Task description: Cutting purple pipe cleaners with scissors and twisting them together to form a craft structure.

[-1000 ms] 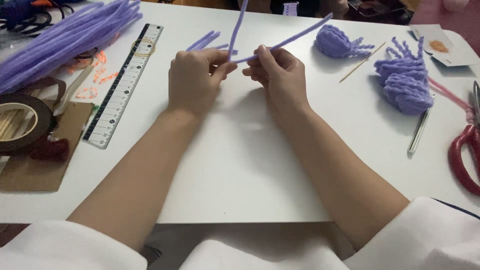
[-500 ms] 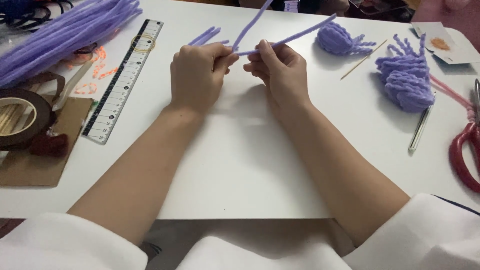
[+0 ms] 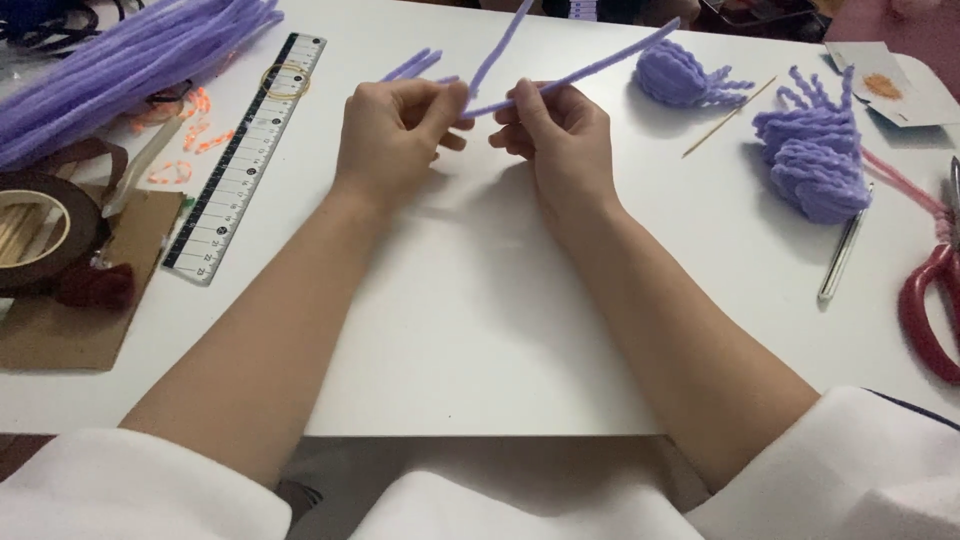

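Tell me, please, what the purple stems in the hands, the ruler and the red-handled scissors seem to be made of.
Purple stems, pinched by left hand and right hand: fuzzy matte pile, thin and bent, probably chenille over a wire core, though no wire shows.
Ruler: dark face with pale marks, flat; plastic or metal, unclear.
Scissors: glossy red handles, likely plastic; blades are hardly in view.

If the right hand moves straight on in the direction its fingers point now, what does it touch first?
The right hand points leftward at the left hand, so it would probably meet those fingers first; only a small gap separates them, bridged by the purple pipe cleaners both hands pinch.
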